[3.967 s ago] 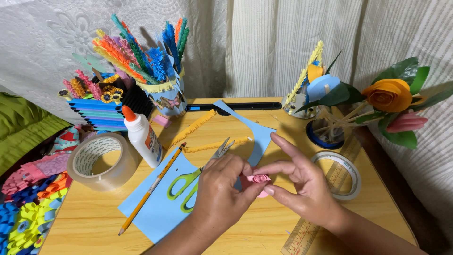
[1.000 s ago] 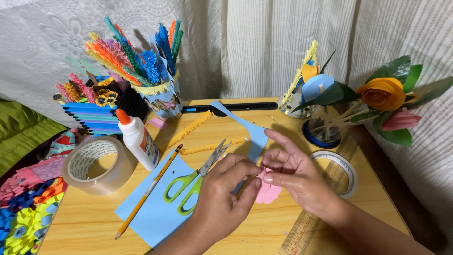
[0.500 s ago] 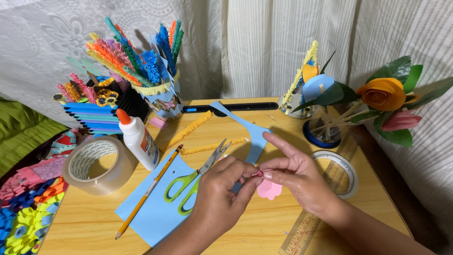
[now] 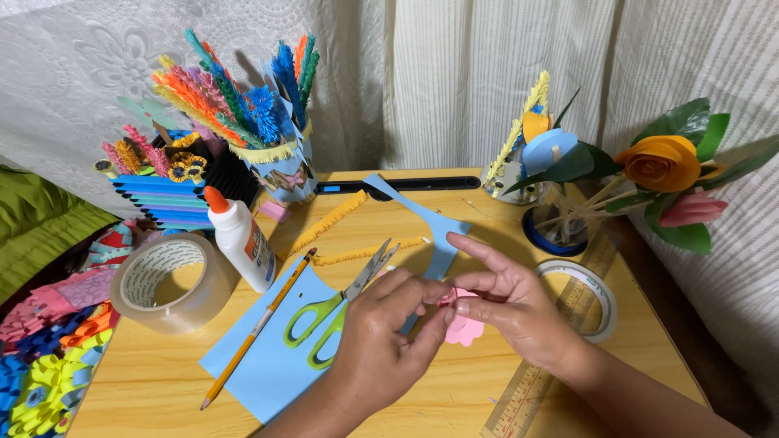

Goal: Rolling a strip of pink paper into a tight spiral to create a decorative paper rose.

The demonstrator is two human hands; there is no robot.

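Both hands stay together over the table's middle, barely shifted from half a second ago; the pink paper hangs a little lower below the fingers than four seconds back, when only a small rolled bit showed.

Left hand point(image 4: 381, 337): fingers curled, thumb and forefinger pinching the pink paper point(image 4: 465, 327) at its upper edge. Right hand point(image 4: 511, 304): thumb and middle fingers pinching the same paper from the other side, forefinger stretched out straight above it. Fingertips of both hands meet at the paper. Its scalloped lower part shows between and just below the two hands, above the table point(image 4: 162, 389); whether it touches the wood I cannot tell.

Just left of the left hand: green-handled scissors point(image 4: 337, 312), lying on a blue sheet point(image 4: 260, 365), blades pointing up-right. A pencil point(image 4: 260, 324) lies slantwise across the sheet's left edge. A blue paper strip point(image 4: 426, 223) curves behind the hands.

Further left: glue bottle point(image 4: 239, 239) upright, big tape roll point(image 4: 166, 280) beside it. Two yellow fringed strips point(image 4: 333, 223) lie behind the scissors.

Right of the right hand: small tape ring point(image 4: 596, 296) and a ruler point(image 4: 552, 365), partly under the forearm.

Back edge: holder of fringed paper sticks point(image 4: 243, 105); at right, a jar point(image 4: 556, 219) with paper flowers, an orange rose point(image 4: 661, 162) beside it.
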